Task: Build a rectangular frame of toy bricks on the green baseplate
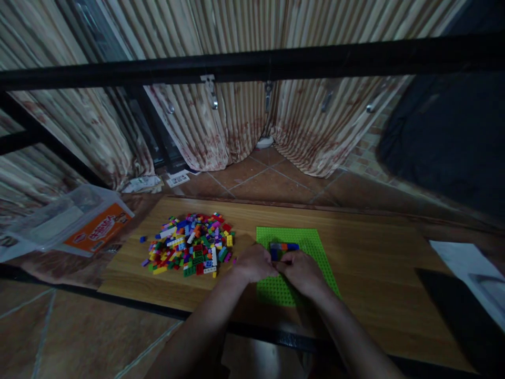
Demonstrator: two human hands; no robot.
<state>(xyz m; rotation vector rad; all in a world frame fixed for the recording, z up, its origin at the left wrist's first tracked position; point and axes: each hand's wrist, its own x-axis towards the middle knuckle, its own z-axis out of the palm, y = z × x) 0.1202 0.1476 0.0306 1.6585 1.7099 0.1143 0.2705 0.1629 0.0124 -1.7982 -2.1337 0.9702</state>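
Observation:
A green studded baseplate (311, 237) lies on the wooden table. Near its far left part stands a small build of blue, grey and orange bricks (284, 246). Both my hands meet over the plate, right at the near side of this build. My left hand (258, 262) reaches in from the left with its fingers closed. From the right, my right hand (302, 271) comes in with thumb and fingers pinched together, touching the left fingertips. Whatever lies between the fingers is hidden or too small to make out.
Left of the plate is a heap of loose, many-coloured bricks (193, 242). A clear plastic box (74, 216) with an orange label stands beyond the table's left end. At the right lie a dark flat object (453, 300) and white paper (461, 255). A black bar (244, 66) with hooks crosses behind.

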